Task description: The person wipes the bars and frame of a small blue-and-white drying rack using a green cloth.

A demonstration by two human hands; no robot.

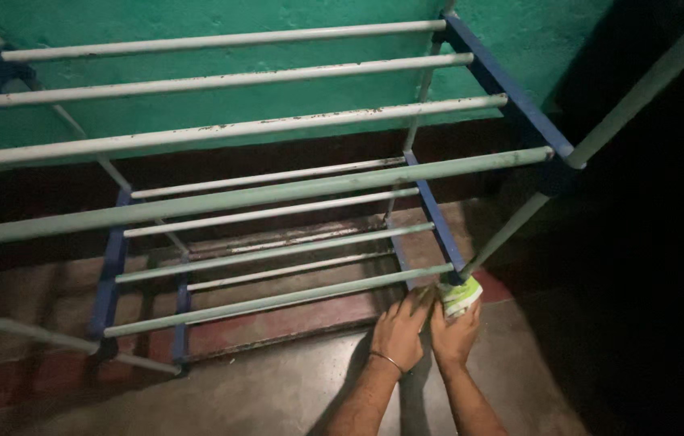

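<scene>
A metal rack [277, 194] with pale green rails and blue side bars stands on the floor against a green wall. Both my hands reach down to its front right corner on the lower tier. My right hand [453, 335] is closed around a white and green cloth [461, 295] pressed against the bottom of the front right post [503, 234]. My left hand [398, 329], with a thin bangle at the wrist, rests beside it, fingers touching the end of the lowest front rail [277, 301] near the cloth.
The floor [277, 387] is grey concrete with a reddish band under the rack. The green wall [277, 16] is right behind it. To the right the area is dark, with a slanted pale pole [649, 85] rising from the rack's top corner.
</scene>
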